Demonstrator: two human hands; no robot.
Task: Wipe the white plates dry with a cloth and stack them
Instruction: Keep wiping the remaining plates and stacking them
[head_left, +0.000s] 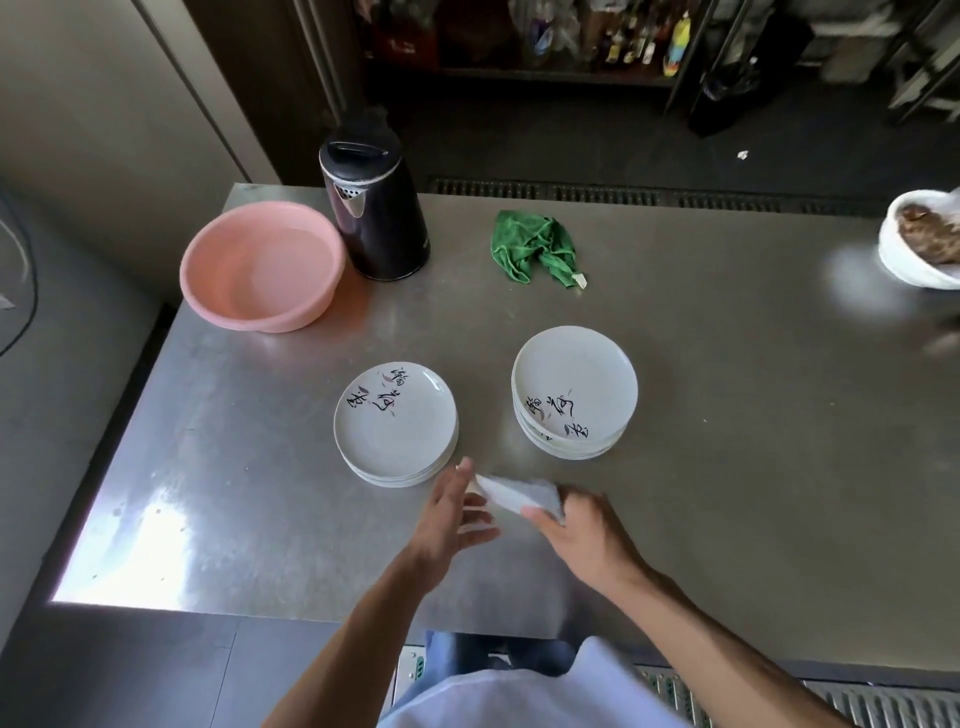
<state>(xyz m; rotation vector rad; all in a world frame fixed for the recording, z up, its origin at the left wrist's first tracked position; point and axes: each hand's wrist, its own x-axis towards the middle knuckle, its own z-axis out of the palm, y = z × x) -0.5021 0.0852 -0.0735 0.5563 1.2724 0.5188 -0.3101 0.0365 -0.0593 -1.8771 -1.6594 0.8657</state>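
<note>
Steel worktop (727, 415): left stack (396, 423) of white plates at 11 o'clock of hands, right stack (574, 389) at 1 o'clock. white cloth (519, 493) gripped by right hand (582, 535); left hand (452, 519) spread beside it, holding nothing. Plates judged stiff, slick, breakable; best taken by rim.

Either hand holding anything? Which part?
Right hand grips the white cloth at its right end. Left hand open by the other end; contact unclear.
</note>
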